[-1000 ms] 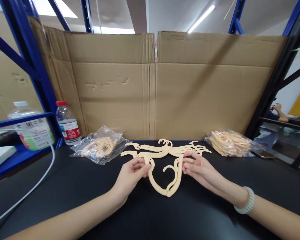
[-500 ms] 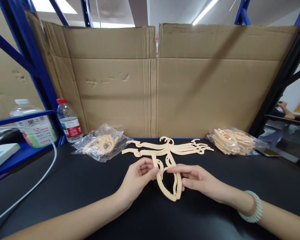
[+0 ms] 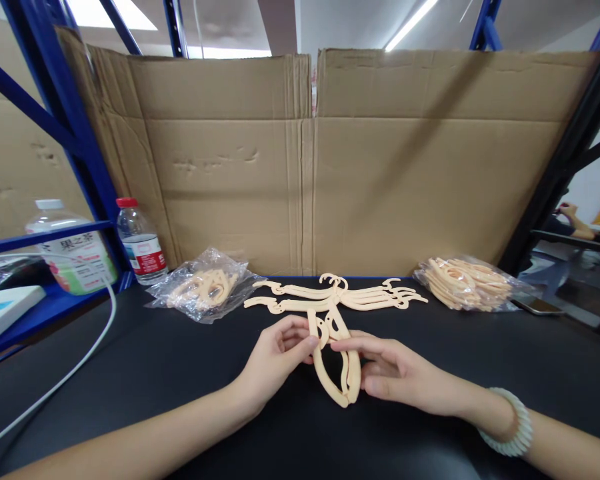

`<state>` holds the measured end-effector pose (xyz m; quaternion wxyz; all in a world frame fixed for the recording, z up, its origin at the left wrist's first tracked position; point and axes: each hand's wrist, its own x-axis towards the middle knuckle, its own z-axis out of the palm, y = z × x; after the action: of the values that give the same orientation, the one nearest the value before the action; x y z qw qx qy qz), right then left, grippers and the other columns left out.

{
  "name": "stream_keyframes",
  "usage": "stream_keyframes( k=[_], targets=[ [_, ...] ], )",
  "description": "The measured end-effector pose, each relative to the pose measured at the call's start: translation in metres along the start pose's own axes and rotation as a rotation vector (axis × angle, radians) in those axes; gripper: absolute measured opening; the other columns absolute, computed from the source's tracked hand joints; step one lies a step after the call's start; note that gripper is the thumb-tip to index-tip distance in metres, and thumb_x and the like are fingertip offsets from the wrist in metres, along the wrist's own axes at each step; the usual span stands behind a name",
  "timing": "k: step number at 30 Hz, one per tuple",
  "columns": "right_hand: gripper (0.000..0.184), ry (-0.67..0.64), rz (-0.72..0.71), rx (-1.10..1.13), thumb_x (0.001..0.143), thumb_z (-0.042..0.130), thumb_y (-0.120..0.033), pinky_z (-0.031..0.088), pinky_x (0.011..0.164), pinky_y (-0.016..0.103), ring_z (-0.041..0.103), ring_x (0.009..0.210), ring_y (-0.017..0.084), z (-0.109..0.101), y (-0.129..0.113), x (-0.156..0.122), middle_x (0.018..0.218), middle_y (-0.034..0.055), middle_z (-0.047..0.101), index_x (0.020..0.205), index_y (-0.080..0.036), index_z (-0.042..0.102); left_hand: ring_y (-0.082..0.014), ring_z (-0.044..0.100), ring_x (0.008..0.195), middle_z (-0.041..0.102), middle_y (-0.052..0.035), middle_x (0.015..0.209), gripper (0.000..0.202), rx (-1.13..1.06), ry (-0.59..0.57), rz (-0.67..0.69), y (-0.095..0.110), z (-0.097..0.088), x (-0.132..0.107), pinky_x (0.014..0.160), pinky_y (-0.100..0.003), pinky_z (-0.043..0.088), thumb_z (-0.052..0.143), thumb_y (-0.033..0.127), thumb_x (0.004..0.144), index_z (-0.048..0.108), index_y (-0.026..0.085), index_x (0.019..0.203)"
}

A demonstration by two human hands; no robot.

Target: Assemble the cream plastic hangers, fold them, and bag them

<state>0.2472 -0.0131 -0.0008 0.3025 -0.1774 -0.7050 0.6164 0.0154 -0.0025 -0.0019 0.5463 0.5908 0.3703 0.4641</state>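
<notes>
A cream plastic folding clothes hanger (image 3: pixel 353 377) is held just above or on the black table, its two arms folded close together with their joined end toward me. My left hand (image 3: pixel 275 357) pinches its left arm between thumb and fingers. From the other side, my right hand (image 3: pixel 400 373) lays its index finger across the front of the right arm, thumb beside it and other fingers partly hidden behind. Just beyond lie several unfolded cream hangers (image 3: pixel 300 305) in a spread row, hooks at the middle.
At the back left sits a clear bag of hanger parts (image 3: pixel 205 290), at the back right another filled bag (image 3: pixel 473 283) beside a phone (image 3: pixel 543 305). A red-capped water bottle (image 3: pixel 143 247) stands by the blue rack. Cardboard (image 3: pixel 230 167) walls the back; a white cable (image 3: pixel 93 343) crosses the left.
The folded hanger's right arm has swung slightly left, narrowing the gap between the arms. My right hand has shifted slightly with it; my left hand keeps its grip.
</notes>
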Motion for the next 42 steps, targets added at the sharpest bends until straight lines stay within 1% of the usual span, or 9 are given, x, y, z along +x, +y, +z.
stream_keyframes(
  k=[3,6,9,11,17,21,26,34,42],
  targets=[
    [0.037,0.018,-0.003,-0.026,0.087,0.066,-0.038,0.046,0.091,0.037,0.054,0.108,0.021,-0.001,-0.002,0.0,0.129,0.0094,0.045,0.12,-0.023,0.058,-0.0173,0.065,0.082,0.071,-0.0075,0.089,0.031,-0.004,0.039,0.003,0.0,-0.001,0.002,0.069,-0.026,0.052,0.073,0.037,0.076,0.061,0.013,0.092],
    [0.031,0.022,0.011,-0.103,0.089,0.062,-0.041,0.046,0.085,0.034,0.056,0.095,0.017,0.002,-0.004,0.0,0.115,0.0076,0.052,0.111,-0.02,0.057,-0.0141,0.063,0.072,0.069,-0.0046,0.08,0.032,0.009,0.053,-0.002,-0.002,-0.001,0.003,0.064,-0.024,0.051,0.074,0.036,0.074,0.06,0.013,0.091],
    [0.029,0.02,0.006,-0.266,0.09,0.06,-0.041,0.044,0.089,0.035,0.053,0.098,0.018,0.005,-0.008,-0.001,0.109,0.0063,0.055,0.11,-0.02,0.055,-0.0129,0.061,0.067,0.066,-0.0017,0.072,0.031,0.019,0.034,-0.008,-0.004,0.0,0.002,0.06,-0.023,0.051,0.075,0.034,0.073,0.058,0.014,0.09],
    [0.029,0.009,0.004,-0.374,0.091,0.058,-0.041,0.041,0.095,0.036,0.052,0.102,0.019,0.005,-0.01,-0.002,0.109,0.0057,0.056,0.111,-0.02,0.054,-0.0141,0.063,0.07,0.066,-0.0022,0.077,0.031,0.025,0.037,0.0,-0.005,0.0,0.001,0.062,-0.024,0.053,0.075,0.033,0.073,0.057,0.015,0.09],
    [0.04,0.035,0.047,-0.59,0.091,0.057,-0.044,0.038,0.103,0.04,0.049,0.118,0.023,-0.005,-0.012,-0.003,0.127,0.0068,0.054,0.125,-0.024,0.05,-0.0206,0.068,0.091,0.061,-0.0079,0.112,0.025,0.121,0.007,0.032,-0.005,0.001,-0.002,0.08,-0.035,0.056,0.069,0.023,0.074,0.056,0.018,0.095],
    [0.055,0.004,0.039,-0.704,0.09,0.058,-0.044,0.029,0.112,0.044,0.038,0.132,0.026,-0.011,-0.008,-0.005,0.144,0.0091,0.041,0.139,-0.025,0.041,-0.0241,0.062,0.106,0.059,-0.0088,0.115,0.019,0.226,-0.071,0.097,-0.006,0.002,-0.004,0.087,-0.039,0.056,0.063,0.014,0.074,0.058,0.018,0.092],
    [0.06,-0.027,0.018,-0.882,0.092,0.054,-0.043,0.024,0.115,0.048,0.028,0.139,0.027,-0.011,-0.004,-0.007,0.15,0.0096,0.035,0.145,-0.025,0.034,-0.0215,0.06,0.11,0.06,-0.0071,0.113,0.032,0.346,-0.139,0.184,-0.007,0.003,-0.006,0.091,-0.04,0.056,0.058,0.008,0.076,0.056,0.02,0.105],
    [0.051,0.12,-0.071,-1.03,0.093,0.055,-0.033,0.036,0.109,0.045,0.042,0.129,0.024,-0.014,0.006,-0.005,0.139,0.0098,0.049,0.141,-0.025,0.039,-0.0204,0.056,0.114,0.056,-0.0065,0.119,0.043,0.498,-0.201,0.292,-0.011,0.002,-0.01,0.097,-0.039,0.053,0.055,0.006,0.075,0.051,0.022,0.115],
    [0.025,0.181,-0.136,-1.029,0.092,0.054,-0.026,0.048,0.091,0.042,0.056,0.101,0.023,-0.012,0.001,-0.001,0.106,0.0093,0.063,0.116,-0.022,0.06,-0.0238,0.058,0.111,0.06,-0.0066,0.118,0.043,0.748,-0.112,0.342,-0.01,-0.001,-0.012,0.099,-0.042,0.047,0.057,0.01,0.075,0.051,0.023,0.116]
  ],
)
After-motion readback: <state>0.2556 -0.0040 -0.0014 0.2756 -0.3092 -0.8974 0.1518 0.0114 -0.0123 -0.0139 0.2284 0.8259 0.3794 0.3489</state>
